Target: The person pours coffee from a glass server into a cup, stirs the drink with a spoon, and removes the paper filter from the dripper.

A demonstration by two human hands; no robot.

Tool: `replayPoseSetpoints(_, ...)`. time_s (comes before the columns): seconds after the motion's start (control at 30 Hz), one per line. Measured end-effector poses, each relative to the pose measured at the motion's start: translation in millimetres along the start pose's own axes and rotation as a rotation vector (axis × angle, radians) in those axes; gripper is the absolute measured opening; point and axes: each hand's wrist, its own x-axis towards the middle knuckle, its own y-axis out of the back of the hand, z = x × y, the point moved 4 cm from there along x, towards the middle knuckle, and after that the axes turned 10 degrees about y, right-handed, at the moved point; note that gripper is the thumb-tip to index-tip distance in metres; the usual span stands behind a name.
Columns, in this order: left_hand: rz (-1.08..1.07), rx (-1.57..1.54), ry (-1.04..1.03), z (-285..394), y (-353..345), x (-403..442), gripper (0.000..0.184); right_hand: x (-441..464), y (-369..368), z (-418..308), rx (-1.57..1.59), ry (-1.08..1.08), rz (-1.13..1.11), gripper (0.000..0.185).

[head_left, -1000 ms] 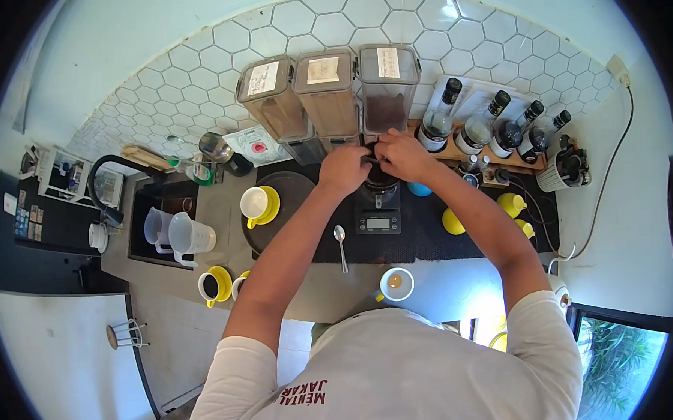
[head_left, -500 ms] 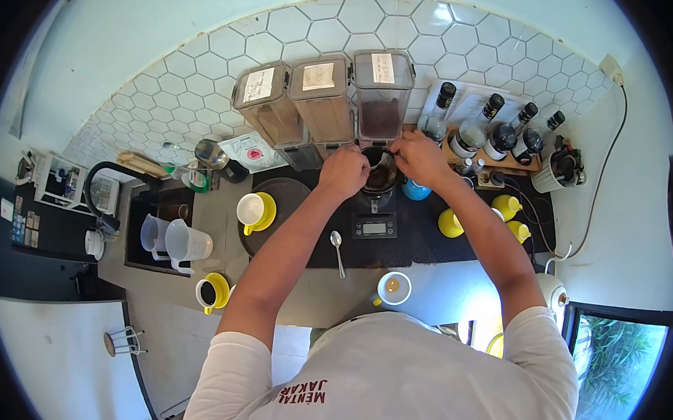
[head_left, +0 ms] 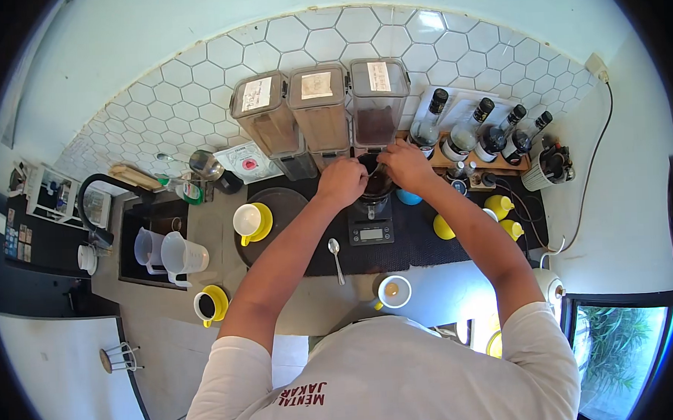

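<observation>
A dark coffee dripper [head_left: 378, 181] sits on top of a glass server [head_left: 373, 207], which stands on a black digital scale [head_left: 371, 232]. My left hand [head_left: 343, 180] pinches the dripper's rim on its left side. On the opposite side, my right hand [head_left: 407, 166] has its fingers closed at the same rim, the fingertips partly hidden. Just right of the dripper is a blue round thing [head_left: 409, 197], half covered by my right forearm. A spoon [head_left: 336, 261] lies on the dark mat, left of the scale.
Three lidded containers [head_left: 318, 109] stand behind the dripper. Bottles [head_left: 461, 133] line a wooden rack at right, near yellow cups [head_left: 499, 204]. A round tray [head_left: 291, 201] holds a yellow-and-white cup. Another white cup [head_left: 393, 291] sits at the front edge; plastic jugs [head_left: 184, 256] stand by the sink.
The view has tilted a little, so the counter sits slightly lower and further left in it. Both hands stay at the dripper's rim, with the right fingers slightly closer in over it.
</observation>
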Motion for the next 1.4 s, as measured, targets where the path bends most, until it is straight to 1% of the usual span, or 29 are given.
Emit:
replayPoseSetpoints(0.13,-0.005,-0.003,0.017,-2,-2,2,0.012,5,-7,1,0.014,-0.013,0.015,0.016)
replayPoseSetpoints(0.2,0.023,-0.012,0.023,-4,-2,2,0.012,9,-12,2,0.006,-0.040,-0.037,0.012)
replayPoseSetpoints(0.3,0.029,-0.016,0.030,-4,-1,2,0.013,10,-10,0,0.021,-0.033,-0.012,0.010)
replayPoseSetpoints(0.4,-0.016,-0.030,0.085,-5,1,3,0.013,10,-13,1,0.061,-0.036,0.009,0.010)
replayPoseSetpoints(0.53,-0.023,-0.039,0.088,-3,3,3,0.014,12,-8,-2,0.119,-0.077,-0.014,0.009)
replayPoseSetpoints(0.6,-0.031,-0.060,0.101,-4,2,4,0.015,14,-6,-5,0.155,-0.112,-0.075,0.009)
replayPoseSetpoints(0.83,-0.027,-0.050,0.107,-1,3,6,0.015,20,-9,-7,0.181,-0.119,-0.056,0.007)
replayPoseSetpoints(0.9,-0.022,-0.056,0.075,2,5,6,0.014,20,-7,-7,0.221,-0.169,-0.122,0.008)
replayPoseSetpoints(1.13,-0.037,-0.139,0.045,1,9,4,0.013,24,-14,-1,0.342,-0.181,-0.108,0.011)
replayPoseSetpoints(1.23,-0.046,-0.135,0.070,-1,10,4,0.013,24,-16,1,0.373,-0.163,-0.072,0.011)
replayPoseSetpoints(1.4,-0.048,-0.162,0.077,1,14,5,0.013,23,-14,4,0.431,-0.193,-0.049,0.012)
